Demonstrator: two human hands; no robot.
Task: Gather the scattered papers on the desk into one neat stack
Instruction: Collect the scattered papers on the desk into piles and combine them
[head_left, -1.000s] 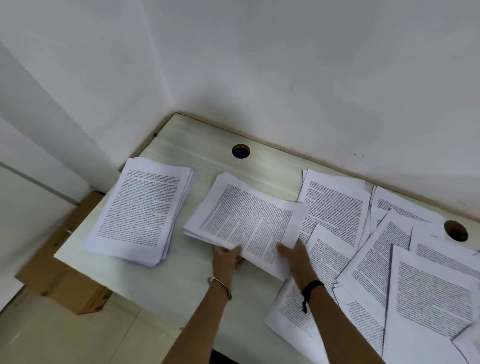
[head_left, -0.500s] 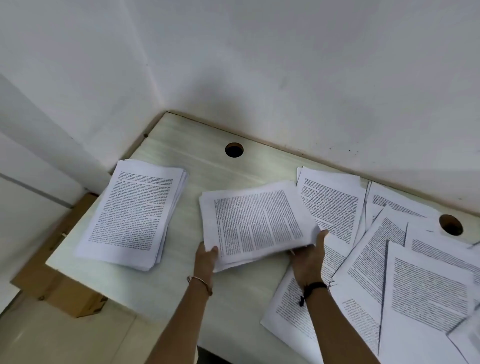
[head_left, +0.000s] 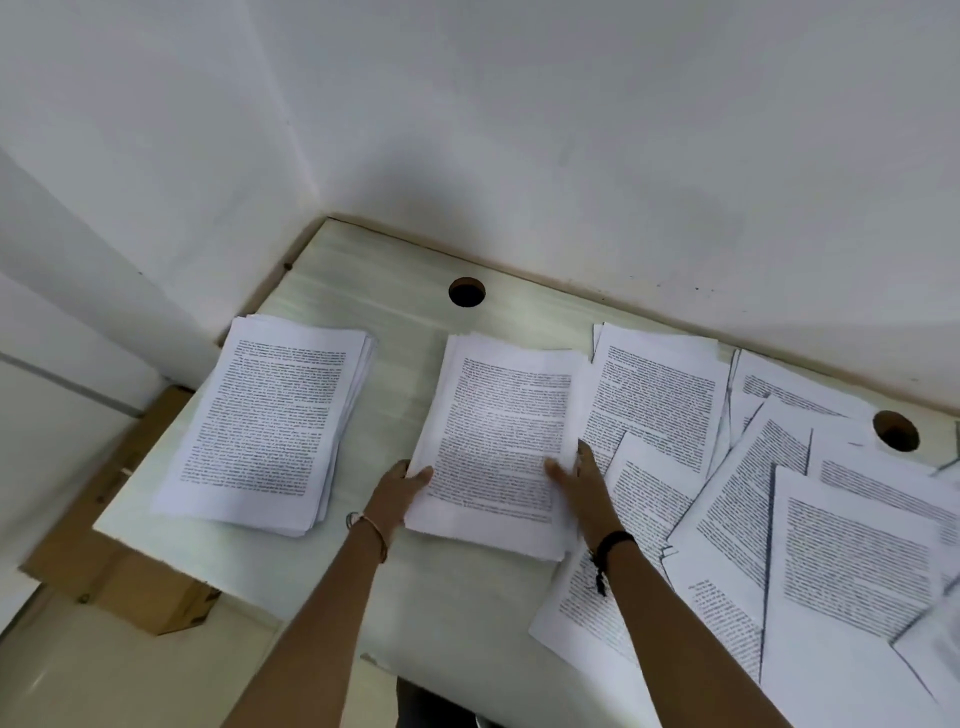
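Observation:
A bundle of printed sheets (head_left: 501, 436) lies at the middle of the pale desk (head_left: 395, 322), turned upright. My left hand (head_left: 400, 493) grips its lower left edge, thumb on top. My right hand (head_left: 582, 480) holds its lower right edge, thumb on the top sheet. A thick stack of papers (head_left: 275, 421) rests on the left end of the desk, apart from the bundle. Several scattered sheets (head_left: 810, 525) overlap one another across the right half, some under my right forearm.
The desk stands in a white-walled corner. It has one round cable hole (head_left: 466, 292) at the back and another (head_left: 895, 431) at the right among the sheets. A cardboard box (head_left: 124, 577) sits on the floor below the left edge.
The bundle has turned from slanted to upright and come down onto the desk. Both hands moved with it and keep hold of its lower edge.

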